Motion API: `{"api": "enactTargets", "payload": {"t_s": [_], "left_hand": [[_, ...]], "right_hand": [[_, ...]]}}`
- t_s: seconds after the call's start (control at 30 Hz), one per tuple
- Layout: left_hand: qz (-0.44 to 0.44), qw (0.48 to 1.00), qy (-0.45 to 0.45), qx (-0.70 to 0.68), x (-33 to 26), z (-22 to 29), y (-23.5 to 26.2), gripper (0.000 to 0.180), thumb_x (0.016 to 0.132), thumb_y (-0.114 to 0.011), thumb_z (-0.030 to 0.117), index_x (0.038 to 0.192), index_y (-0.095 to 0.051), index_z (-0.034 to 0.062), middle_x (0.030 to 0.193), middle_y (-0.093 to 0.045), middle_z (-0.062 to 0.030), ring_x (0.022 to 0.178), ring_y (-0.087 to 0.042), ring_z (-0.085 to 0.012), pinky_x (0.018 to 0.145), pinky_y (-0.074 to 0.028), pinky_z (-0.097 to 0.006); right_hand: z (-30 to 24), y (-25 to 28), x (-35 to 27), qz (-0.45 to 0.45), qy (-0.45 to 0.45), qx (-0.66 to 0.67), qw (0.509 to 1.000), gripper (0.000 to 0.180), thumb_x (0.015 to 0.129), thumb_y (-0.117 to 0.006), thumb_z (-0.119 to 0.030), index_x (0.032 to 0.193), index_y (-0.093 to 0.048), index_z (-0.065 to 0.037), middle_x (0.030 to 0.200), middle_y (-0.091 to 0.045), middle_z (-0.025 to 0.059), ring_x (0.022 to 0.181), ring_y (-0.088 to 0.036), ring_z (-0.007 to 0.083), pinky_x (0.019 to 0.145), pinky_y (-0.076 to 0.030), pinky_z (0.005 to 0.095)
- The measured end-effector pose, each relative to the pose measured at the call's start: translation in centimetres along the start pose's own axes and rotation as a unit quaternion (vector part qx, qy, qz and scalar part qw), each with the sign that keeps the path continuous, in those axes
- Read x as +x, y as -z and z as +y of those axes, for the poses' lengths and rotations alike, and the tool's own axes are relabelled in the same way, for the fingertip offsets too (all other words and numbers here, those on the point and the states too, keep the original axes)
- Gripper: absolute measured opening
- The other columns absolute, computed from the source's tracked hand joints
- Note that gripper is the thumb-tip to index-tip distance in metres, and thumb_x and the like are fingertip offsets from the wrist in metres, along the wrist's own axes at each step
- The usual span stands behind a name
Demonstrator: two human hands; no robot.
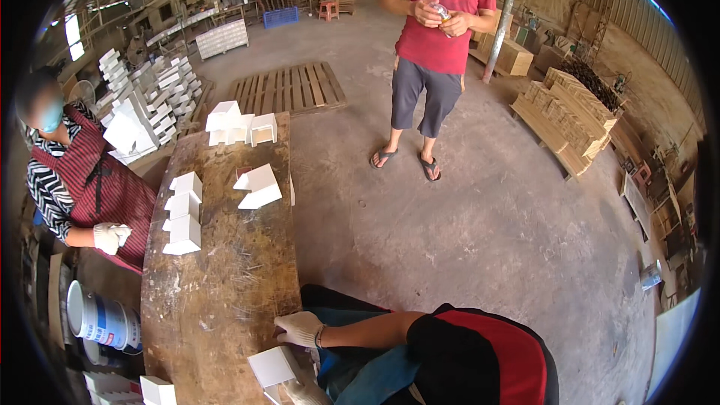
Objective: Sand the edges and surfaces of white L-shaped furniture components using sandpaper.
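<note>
Head view shows a white box (273, 366) at the lower centre of the frame, by the edge of the table (217, 307); handling it seems the step in hand. The left hand (307, 391) lies against its side, the right hand (300, 328) apart, fingers curled at the table edge. Turning it probably calls for both hands. The frame's lower edge crops the left hand; neither grip can be told.

white boxy piece (273, 367) | set askew | worktable (225, 307), lower-right edge
</note>
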State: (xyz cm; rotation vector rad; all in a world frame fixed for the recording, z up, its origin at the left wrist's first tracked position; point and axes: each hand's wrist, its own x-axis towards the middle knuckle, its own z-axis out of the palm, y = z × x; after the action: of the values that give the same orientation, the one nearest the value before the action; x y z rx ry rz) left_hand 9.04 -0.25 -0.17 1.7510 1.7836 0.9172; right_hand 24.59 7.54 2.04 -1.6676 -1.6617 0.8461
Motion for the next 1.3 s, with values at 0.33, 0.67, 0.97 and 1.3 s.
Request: {"api": "enactTargets", "payload": {"t_s": [0.33,0.67,0.97,1.3], "left_hand": [[-0.006,0.998,-0.050,0.025,0.0,-2.6,0.8,0.029,0.088,-0.052,0.016,0.105,-0.061,-0.0057,0.097,-0.064,-0.0209,0.090,-0.063,-0.0311,0.078,-0.048,-0.038],[-0.095,0.986,-0.035,-0.129,1.0,-11.7,3.6,0.027,0.090,-0.052,0.016,0.101,-0.062,-0.0064,0.091,-0.063,-0.0185,0.085,-0.061,-0.0270,0.076,-0.047,-0.035],[-0.309,0.930,-0.067,0.188,0.8,-19.3,5.2,0.048,0.094,-0.048,0.025,0.135,-0.042,0.0011,0.130,-0.052,-0.0072,0.116,-0.051,-0.0173,0.096,-0.041,-0.026],[-0.305,0.946,-0.098,0.038,3.5,-10.5,12.9,0.047,0.086,-0.061,0.009,0.131,-0.048,0.0002,0.132,-0.051,-0.0116,0.123,-0.048,-0.0218,0.104,-0.036,-0.031]], "right_hand": [[0.0,0.2,0.1,-0.011,0.009,0.008,1.000,0.022,0.076,-0.064,-0.025,0.091,-0.064,-0.009,0.087,-0.067,0.0139,0.084,-0.065,0.0316,0.072,-0.049,0.0410],[1.0,-0.8,0.4,0.013,0.030,0.016,0.999,0.023,0.075,-0.065,-0.027,0.088,-0.063,-0.009,0.083,-0.067,0.0122,0.081,-0.065,0.0306,0.069,-0.049,0.0421],[-0.2,0.4,-0.2,-0.002,0.015,0.021,1.000,0.021,0.076,-0.065,-0.026,0.089,-0.064,-0.010,0.083,-0.067,0.0113,0.081,-0.065,0.0300,0.069,-0.049,0.0411],[0.9,-1.1,0.6,0.024,0.040,0.005,0.999,0.022,0.076,-0.065,-0.028,0.087,-0.062,-0.010,0.082,-0.067,0.0119,0.080,-0.064,0.0313,0.068,-0.048,0.0429]]}}
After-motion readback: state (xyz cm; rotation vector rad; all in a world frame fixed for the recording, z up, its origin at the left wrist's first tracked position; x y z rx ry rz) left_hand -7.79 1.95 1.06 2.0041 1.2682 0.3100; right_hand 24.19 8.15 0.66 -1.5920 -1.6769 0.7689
